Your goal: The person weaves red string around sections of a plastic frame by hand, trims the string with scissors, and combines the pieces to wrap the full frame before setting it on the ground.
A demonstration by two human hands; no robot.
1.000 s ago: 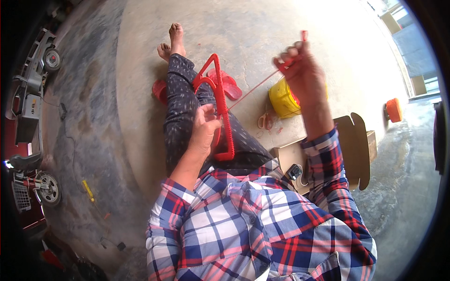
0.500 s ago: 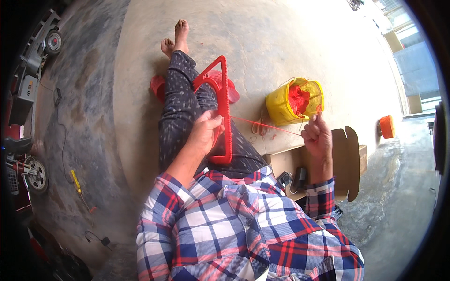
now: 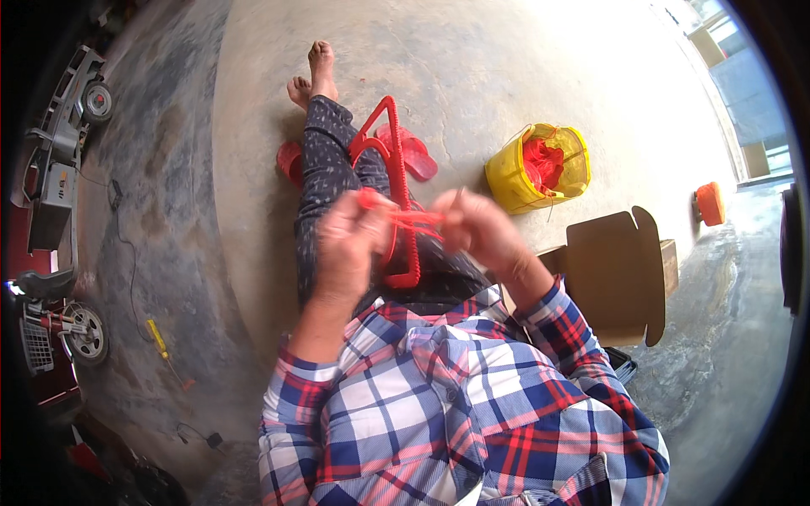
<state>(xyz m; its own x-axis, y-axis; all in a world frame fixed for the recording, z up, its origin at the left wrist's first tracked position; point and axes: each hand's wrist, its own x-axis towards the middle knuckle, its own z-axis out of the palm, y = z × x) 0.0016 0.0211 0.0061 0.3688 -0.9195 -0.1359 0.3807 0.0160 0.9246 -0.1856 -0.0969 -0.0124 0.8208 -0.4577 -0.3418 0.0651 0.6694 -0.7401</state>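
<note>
Over my lap, a bundle of thin red cord (image 3: 415, 219) stretches between my two hands. My left hand (image 3: 348, 240) is closed on one end of it, and some red shows above the thumb. From the right, my right hand (image 3: 479, 226) pinches the other end; its fingers are smeared by motion. Just behind the cord, a red toothed plastic frame (image 3: 411, 257) rests across my legs, partly covered by the hands and the cord. I cannot tell whether the cord is attached to the frame.
A yellow bucket (image 3: 504, 173) holding red material (image 3: 542, 164) stands at the right. Closer in is an open cardboard box (image 3: 616, 278). Red slippers (image 3: 412, 152) lie by my legs. An orange object (image 3: 710, 204) sits far right; a yellow-handled tool (image 3: 158, 337) and wheeled vehicles (image 3: 55, 190) are left.
My right hand has come left from beside the bucket to near my left hand. The single taut strand now looks like several short strands between the hands. The frame has barely shifted.
</note>
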